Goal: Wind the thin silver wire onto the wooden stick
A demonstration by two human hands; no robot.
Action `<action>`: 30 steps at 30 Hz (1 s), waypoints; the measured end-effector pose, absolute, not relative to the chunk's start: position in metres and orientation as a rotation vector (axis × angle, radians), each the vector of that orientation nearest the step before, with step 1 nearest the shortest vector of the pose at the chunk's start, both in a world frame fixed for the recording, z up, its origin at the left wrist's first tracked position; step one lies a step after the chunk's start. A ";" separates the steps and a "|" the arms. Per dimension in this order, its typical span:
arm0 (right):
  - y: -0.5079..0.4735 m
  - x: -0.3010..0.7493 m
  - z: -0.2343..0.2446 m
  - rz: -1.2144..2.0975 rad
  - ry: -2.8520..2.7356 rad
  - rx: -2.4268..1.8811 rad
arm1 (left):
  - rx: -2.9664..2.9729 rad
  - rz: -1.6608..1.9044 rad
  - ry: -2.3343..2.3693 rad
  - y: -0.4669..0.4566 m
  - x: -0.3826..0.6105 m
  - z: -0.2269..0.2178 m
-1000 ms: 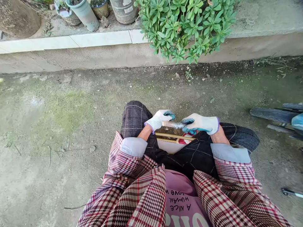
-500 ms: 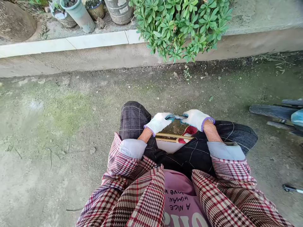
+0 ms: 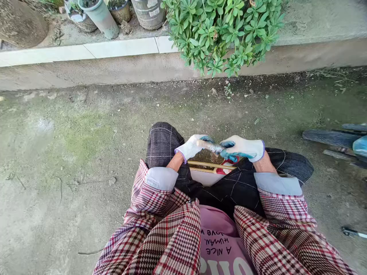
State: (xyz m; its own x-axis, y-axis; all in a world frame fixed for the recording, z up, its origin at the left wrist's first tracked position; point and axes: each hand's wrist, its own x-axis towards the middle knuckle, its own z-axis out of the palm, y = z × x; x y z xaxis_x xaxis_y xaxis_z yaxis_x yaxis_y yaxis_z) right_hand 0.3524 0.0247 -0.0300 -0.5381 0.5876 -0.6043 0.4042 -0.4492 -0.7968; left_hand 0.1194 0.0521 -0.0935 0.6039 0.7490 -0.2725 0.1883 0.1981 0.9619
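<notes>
Since half a second ago the right hand [image 3: 243, 149], in a white knit glove with teal-coated fingers, has rolled outward, baring more of the short silvery-grey rod [image 3: 211, 146]. The matching gloved left hand [image 3: 192, 146] pinches one end and the right fingers close on the other, above the knees and a white tub with tan rails [image 3: 212, 165]. The rod looks stiff, light, perhaps slick; gripping near its ends seems surest.

Outdoor yard, bare dirt ground [image 3: 71, 160], potted plants [image 3: 99, 15], leafy shrub [image 3: 220, 30]

Soft daylight, sharp, edges warped
</notes>
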 end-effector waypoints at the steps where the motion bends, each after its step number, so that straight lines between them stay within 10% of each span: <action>1: 0.024 0.353 -0.031 2.149 -1.685 -1.440 | 1.408 0.425 0.856 0.053 0.117 -0.092; 17: 0.035 0.334 -0.048 1.239 -2.515 -2.159 | 2.032 0.089 1.192 0.047 0.121 -0.082; 30: 0.046 0.328 -0.059 0.870 -2.308 -2.225 | 1.098 0.632 0.966 0.046 0.131 -0.079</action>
